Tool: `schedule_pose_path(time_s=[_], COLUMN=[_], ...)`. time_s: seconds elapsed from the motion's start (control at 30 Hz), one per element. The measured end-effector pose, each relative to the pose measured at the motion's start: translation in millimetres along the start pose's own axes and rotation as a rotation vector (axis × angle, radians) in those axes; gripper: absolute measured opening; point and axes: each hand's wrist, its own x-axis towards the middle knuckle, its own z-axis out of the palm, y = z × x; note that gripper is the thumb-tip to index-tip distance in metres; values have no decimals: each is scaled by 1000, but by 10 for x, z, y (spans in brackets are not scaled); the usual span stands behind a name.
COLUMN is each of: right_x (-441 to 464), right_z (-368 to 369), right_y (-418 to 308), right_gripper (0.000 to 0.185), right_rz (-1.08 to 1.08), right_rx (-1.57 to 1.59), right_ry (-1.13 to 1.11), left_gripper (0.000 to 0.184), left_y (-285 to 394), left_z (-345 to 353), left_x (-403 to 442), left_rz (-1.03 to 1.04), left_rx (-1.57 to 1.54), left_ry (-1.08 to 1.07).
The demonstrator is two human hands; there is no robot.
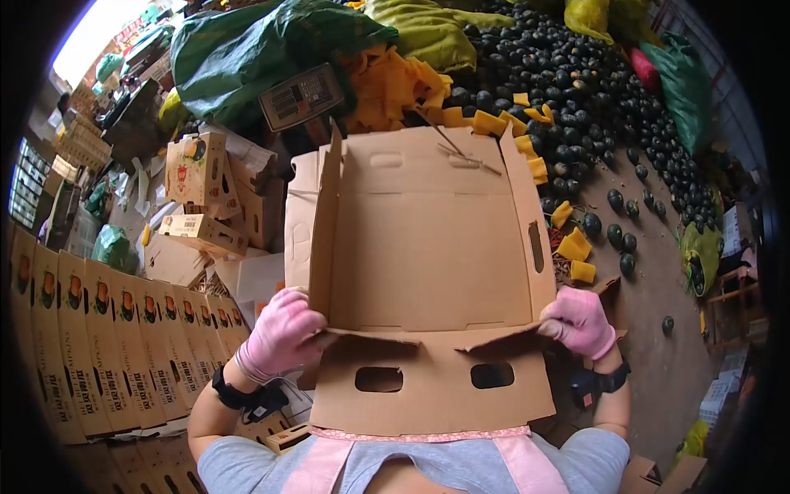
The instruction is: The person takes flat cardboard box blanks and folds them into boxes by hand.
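A partly folded cardboard box [428, 255] lies in front of me, its side walls standing up and its near flap with two hand holes [436, 399] spread flat toward my body. My left hand [284, 333], in a pink glove, grips the near left corner of the box. At the near right corner, my right hand [580, 321], also pink-gloved, has its fingers closed on the cardboard edge. Two small inner flaps are bent inward between the hands. A thin brown stick-like piece [471, 160] lies over the far end of the box.
Printed pumpkin cartons [107, 337] stand in a row at left. Behind the box are a digital scale [301, 97], yellow-orange foam pieces [395, 78] and a green sack [263, 49]. Dark green pumpkins [568, 90] cover the floor at back right, several scattered nearer.
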Motion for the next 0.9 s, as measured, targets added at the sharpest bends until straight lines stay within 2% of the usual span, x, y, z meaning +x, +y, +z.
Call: schedule_pose_path(time_s=[0.03, 0.1, 0.17, 0.27, 0.3, 0.33, 0.37, 0.4, 0.43, 0.47, 0.5, 0.53, 0.57, 0.6, 0.63, 0.7, 0.77, 0.83, 0.87, 0.9], right_x=[-50, -155, -254, -183, -119, -119, -154, -228, -216, -176, -109, 17, 131, 261, 352, 364, 398, 215, 210, 189], right_z=[-18, -42, 17, 34, 41, 61, 129, 236, 252, 266, 344, 401, 385, 445, 515, 723, 805, 994, 978, 982], right_y=[-13, -165, -255, -251, -358, -299, -226, -179, -222, -289, -492, -412, -466, -591, -693, -571, -395, -421, -387, -392], right_gripper=[15, 26, 32, 40, 35, 37, 42, 58, 61, 65, 65, 70, 78, 79, 81, 71, 61, 44, 23, 20], right_rz=[-71, -48, 3, 29, -2, -17, -33, 123, 222, 354, 543, 70, -135, -155, -167, 51, 163, -19, -250, -166], right_rx=[-85, -171, -113, 140, 238, 335, 433, 621, 356, 107, -227, -694, -902, -816, -725, -677, -483, -746, -849, -810], right_ry=[-58, -254, -329, -437, -378, -370, -365, -309, -166, -51, 196, 391, 324, 108, -105, -480, -798, -594, -348, -400], left_gripper=[20, 29, 36, 24, 22, 22, 18, 14, 16, 33, 44, 41, 38, 41, 37, 35, 37, 23, 18, 14], left_y=[55, 26, 180, 159, 138, 170, 342, 307, 243, 220, 259, 254, 227, 142, 72, 181, 290, 377, 362, 345], left_z=[-41, -21, -143, -57, -7, 65, 148, 173, 230, 338, 393, 420, 442, 519, 586, 536, 731, 811, 784, 734], left_x=[30, -115, -153, -261, -298, -283, -136, -111, -95, -79, 11, 123, 207, 209, 150, 308, 161, 116, 132, 157], left_rz=[105, 263, 85, -95, -159, -301, -588, -718, -850, -811, -739, -572, -396, -169, 59, 236, 119, 112, 96, 81], left_rx=[95, 244, 2, -262, -338, -373, -645, -629, -617, -453, -263, 38, 333, 375, 376, 113, 296, 302, 229, 155], left_ry=[-73, -203, -349, -125, -33, 67, 302, 270, 239, 292, 362, 393, 419, 408, 297, -47, -402, -482, -538, -598])
